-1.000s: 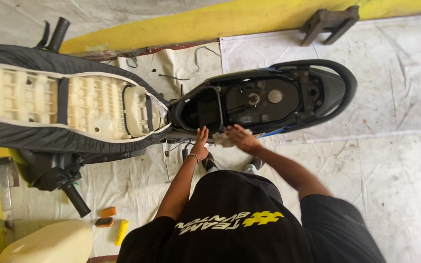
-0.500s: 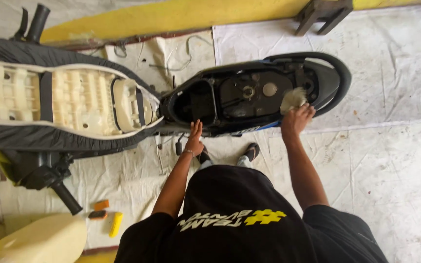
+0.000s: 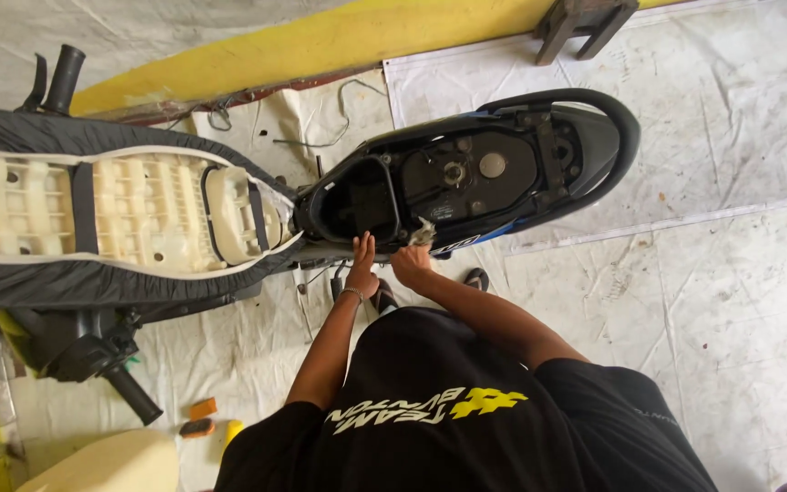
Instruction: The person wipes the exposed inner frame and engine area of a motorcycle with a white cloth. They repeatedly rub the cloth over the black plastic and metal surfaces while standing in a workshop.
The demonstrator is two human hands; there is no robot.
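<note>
A scooter body (image 3: 585,173) stands across the floor with its under-seat compartment (image 3: 362,205) exposed. The seat (image 3: 120,219) is flipped open to the left, showing its cream plastic underside and black cover. My left hand (image 3: 362,269) rests flat on the near rim of the compartment, fingers together. Just to its right, my right hand (image 3: 410,262) is closed on a small pale rag (image 3: 424,233) pressed against the same rim.
White tarpaulin sheets (image 3: 730,301) cover the floor. A long yellow panel (image 3: 321,41) lies along the far side, with a dark wooden stand (image 3: 585,23) beside it. The handlebar grip (image 3: 129,396) juts out lower left, near small orange and yellow items (image 3: 202,419) and a cream panel (image 3: 102,465).
My right hand went out to the rear of the compartment with the rag, then came back to the near rim beside my left hand. The left hand stayed on the rim.
</note>
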